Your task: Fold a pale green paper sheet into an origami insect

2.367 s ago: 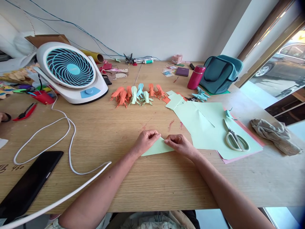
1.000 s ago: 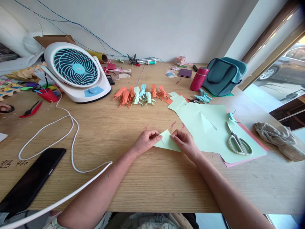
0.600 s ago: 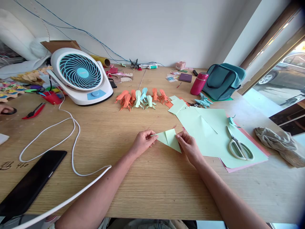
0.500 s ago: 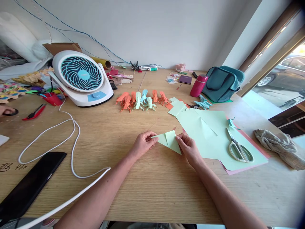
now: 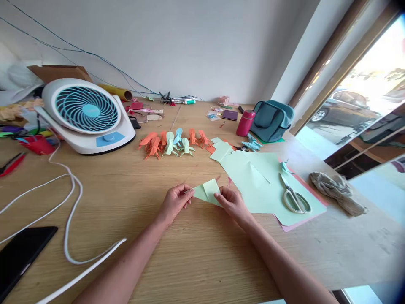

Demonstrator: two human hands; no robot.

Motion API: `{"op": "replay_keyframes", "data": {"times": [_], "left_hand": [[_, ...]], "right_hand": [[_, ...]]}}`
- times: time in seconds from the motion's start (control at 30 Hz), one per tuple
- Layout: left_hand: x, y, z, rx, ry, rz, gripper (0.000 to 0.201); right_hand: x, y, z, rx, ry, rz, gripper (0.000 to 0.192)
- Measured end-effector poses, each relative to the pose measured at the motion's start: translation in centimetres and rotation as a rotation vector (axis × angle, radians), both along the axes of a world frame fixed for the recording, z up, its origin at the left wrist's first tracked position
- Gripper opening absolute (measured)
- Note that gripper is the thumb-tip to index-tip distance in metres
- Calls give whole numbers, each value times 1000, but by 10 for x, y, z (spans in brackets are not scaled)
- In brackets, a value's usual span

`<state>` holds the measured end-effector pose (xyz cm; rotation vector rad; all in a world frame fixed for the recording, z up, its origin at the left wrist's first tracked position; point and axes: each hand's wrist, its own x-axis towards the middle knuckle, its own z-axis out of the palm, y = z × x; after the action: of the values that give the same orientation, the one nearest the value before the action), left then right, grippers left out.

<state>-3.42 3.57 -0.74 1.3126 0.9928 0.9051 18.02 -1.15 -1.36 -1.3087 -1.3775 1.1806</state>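
A pale green sheet of folded paper (image 5: 208, 191), with a flap lying across it, is held just above the table between my hands. My left hand (image 5: 176, 200) pinches its pointed left corner between thumb and fingers. At the right edge my right hand (image 5: 232, 202) grips the paper, thumb on top. Beyond them stands a row of folded paper figures in orange (image 5: 154, 145), pale green (image 5: 170, 143) and blue (image 5: 178, 136). Large pale green sheets (image 5: 253, 198) lie to the right of my right hand, and scissors (image 5: 295, 200) with pale handles rest on them.
On the left stand a white fan (image 5: 128, 133), a white cable (image 5: 74, 211) and a black phone (image 5: 25, 257). A pink bottle (image 5: 245, 123) and a teal bag (image 5: 274, 122) are at the back right. A crumpled grey cloth (image 5: 335, 192) lies at the right.
The view has turned to the right, so everything appears further left. My right thumb now lies further over the paper's flap. Another person's hand at the far left has left the view.
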Motion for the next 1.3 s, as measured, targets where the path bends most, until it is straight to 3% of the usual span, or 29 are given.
{"op": "replay_keyframes", "data": {"times": [0.23,0.5,0.93,1.3], "left_hand": [[-5,5,-4,24,29,-95,34],[-7,5,-4,20,6,-112,36],[-9,9,0,-44,-147,129,30],[-12,12,0,-38,-169,194,27]], "right_hand": [[-3,-1,4,24,-68,-43,50],[-3,-1,4,37,-89,-48,54],[-1,-6,13,-47,-144,76,46],[2,-9,16,-49,-286,164,40]]}}
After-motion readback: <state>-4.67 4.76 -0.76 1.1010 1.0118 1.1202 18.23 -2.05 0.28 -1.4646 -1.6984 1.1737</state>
